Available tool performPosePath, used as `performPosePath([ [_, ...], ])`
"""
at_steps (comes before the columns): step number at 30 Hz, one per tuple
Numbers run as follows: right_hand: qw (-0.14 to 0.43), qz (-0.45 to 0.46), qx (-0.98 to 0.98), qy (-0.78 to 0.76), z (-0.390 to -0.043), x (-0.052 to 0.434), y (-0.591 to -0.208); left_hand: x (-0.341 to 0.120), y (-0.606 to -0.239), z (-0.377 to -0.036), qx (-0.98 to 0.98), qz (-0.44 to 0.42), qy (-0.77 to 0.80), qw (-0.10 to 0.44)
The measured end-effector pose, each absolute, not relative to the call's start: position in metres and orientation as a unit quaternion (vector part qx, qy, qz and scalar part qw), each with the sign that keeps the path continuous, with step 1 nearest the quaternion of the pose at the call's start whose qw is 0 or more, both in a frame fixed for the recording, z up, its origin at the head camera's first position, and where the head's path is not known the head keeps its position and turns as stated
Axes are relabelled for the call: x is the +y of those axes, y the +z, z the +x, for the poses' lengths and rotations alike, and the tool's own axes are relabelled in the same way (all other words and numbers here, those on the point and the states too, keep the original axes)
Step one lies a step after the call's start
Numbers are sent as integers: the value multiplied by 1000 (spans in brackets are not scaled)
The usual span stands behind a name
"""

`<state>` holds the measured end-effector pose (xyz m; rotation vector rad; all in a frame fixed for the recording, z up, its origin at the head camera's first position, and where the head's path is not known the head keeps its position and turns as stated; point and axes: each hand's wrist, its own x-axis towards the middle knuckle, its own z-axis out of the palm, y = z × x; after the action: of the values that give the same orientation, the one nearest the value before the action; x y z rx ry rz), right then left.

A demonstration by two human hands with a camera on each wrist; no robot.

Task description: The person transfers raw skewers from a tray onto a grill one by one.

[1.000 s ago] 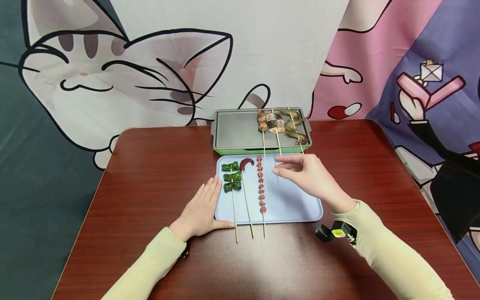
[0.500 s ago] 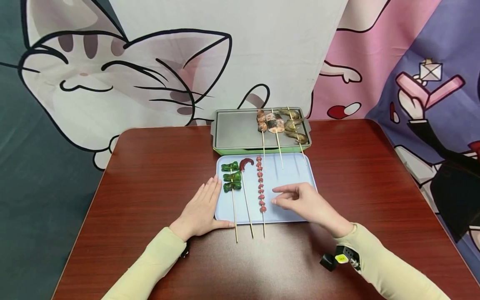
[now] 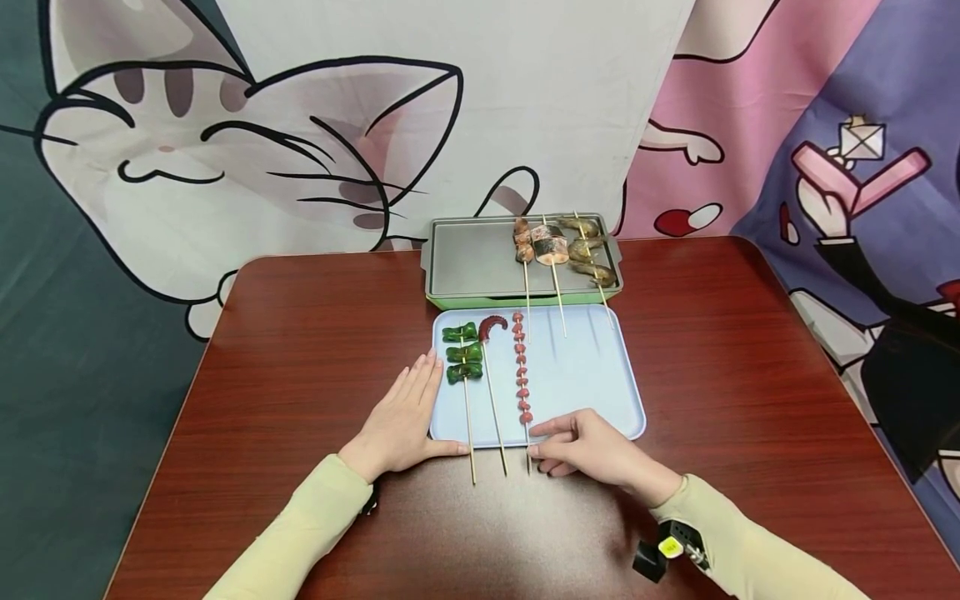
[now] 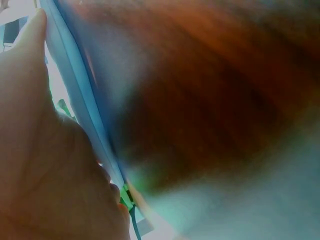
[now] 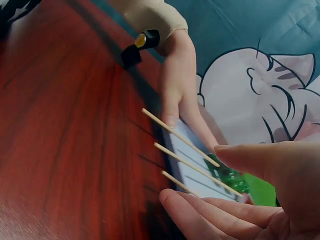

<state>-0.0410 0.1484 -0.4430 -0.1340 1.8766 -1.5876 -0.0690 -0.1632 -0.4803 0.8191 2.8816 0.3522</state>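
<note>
My right hand [image 3: 588,450] is at the bare stick of the skewer of small pink pieces [image 3: 522,367], thumb and fingers apart. Through that gap, the right wrist view shows skewer sticks [image 5: 187,160]; whether the fingers touch the nearest one cannot be told. The left hand [image 3: 397,417] lies with straight fingers along the left edge of the light blue tray [image 3: 592,375], its thumb at the front edge beside the green pepper skewer [image 3: 465,354]. A dark red curled tentacle skewer [image 3: 491,327] lies between the pepper and pink skewers.
Behind the blue tray stands a grey grill pan [image 3: 468,258] with a green base. On its right side lie a brown meat skewer [image 3: 523,242], a fish-chunk skewer [image 3: 551,246] and a shrimp skewer [image 3: 588,254], sticks reaching over the tray.
My right hand has let go of the fish-chunk skewer's stick, drawn back over the tray and come to the pink skewer's lower stick. The left hand stays put.
</note>
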Motion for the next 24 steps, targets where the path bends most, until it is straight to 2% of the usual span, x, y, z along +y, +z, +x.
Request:
performPosePath([
  [9,381,4,646,-662,-37,141,-456,-163,-478,-68,952,276,121,59],
  [24,417,15,575,-704,-35,137,-461,-164,-487,-69,953,280,115,33],
])
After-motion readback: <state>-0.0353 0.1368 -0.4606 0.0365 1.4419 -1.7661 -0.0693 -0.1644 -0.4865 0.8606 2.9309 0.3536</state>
